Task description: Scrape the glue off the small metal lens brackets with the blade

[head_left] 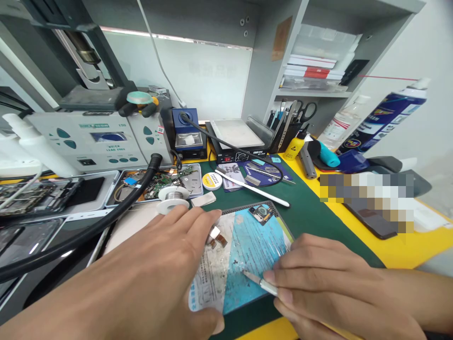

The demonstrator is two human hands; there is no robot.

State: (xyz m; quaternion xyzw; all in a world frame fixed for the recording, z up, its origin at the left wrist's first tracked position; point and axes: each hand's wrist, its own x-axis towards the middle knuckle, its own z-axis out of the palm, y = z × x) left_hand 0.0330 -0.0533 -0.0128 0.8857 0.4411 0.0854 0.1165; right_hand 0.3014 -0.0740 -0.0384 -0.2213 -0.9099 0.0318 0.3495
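My right hand grips a slim craft knife with a silver handle. Its blade tip rests on the blue part of a worn, printed work pad, where dark specks lie. Spread over the pad's left side is my left hand, fingers stretched out and thumb apart. Close by its fingertips sits a small white part with brown flex cables, partly hidden by the fingers. A small dark module with a round centre lies at the pad's far edge. Just beyond my left fingers stands a solder wire spool.
A thick black hose crosses the left side, before a rework station. Behind the pad are a tray of circuit boards, a white stick-like tool and a heating plate. Bottles and a spray can stand right.
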